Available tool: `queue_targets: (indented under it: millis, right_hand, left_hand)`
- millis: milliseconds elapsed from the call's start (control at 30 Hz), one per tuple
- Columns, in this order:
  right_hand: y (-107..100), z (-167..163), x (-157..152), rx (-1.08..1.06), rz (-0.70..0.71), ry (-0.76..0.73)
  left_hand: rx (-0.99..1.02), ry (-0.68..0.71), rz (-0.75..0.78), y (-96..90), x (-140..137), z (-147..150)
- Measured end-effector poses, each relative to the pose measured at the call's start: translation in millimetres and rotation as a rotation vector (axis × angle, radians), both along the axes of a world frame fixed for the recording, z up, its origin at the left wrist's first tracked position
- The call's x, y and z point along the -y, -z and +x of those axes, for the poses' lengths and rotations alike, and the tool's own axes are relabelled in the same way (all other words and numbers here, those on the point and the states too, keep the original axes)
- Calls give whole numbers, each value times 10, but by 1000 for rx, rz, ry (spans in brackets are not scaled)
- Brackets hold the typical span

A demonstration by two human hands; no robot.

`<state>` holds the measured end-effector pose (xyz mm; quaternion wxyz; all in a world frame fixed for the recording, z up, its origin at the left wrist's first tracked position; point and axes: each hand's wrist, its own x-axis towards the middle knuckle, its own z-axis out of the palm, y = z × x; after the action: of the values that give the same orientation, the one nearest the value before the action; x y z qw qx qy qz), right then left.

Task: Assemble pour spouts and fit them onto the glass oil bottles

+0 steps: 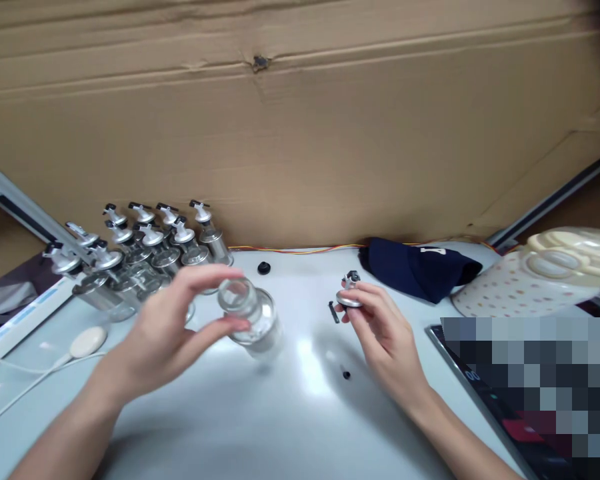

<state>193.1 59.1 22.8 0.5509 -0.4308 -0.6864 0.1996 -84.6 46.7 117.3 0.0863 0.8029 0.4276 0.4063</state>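
Note:
My left hand (180,320) has its thumb and index finger around the neck of an open-topped clear glass bottle (263,327), a little blurred. My right hand (385,333) pinches a silver pour spout (350,298) with a black part on top, apart from the bottle. Beside those fingertips is a thin black strip (334,312); whether they touch it I cannot tell. A tiny black piece (347,375) lies on the table below the right hand. Further back sits a round black cap (264,268).
Several glass bottles with silver spouts (153,235) stand at the back left. A white round pad (88,341) with a cable lies at left. On the right are a navy cap (415,270), a dotted container (510,283) and a partly pixelated dark screen (473,380). Cardboard (300,153) walls the back.

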Motion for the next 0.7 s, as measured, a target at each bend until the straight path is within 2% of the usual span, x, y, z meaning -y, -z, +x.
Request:
queue_targets:
  millis: [100, 233, 467, 567, 700]
  right_hand:
    - [-3, -1, 5, -4, 40, 14]
    - [6, 5, 32, 72, 98, 32]
    - [-14, -39, 117, 89, 207, -95]
    - [-111, -102, 130, 62, 241, -161]
    - [-262, -206, 92, 126, 326, -209]
  left_hand:
    - [119, 203, -20, 184, -19, 285]
    - [144, 244, -10, 384, -19, 544]
    - [202, 295, -106, 666, -62, 657]
    - [271, 339, -156, 779, -112, 683]
    - [386, 441, -309, 859, -152, 716]
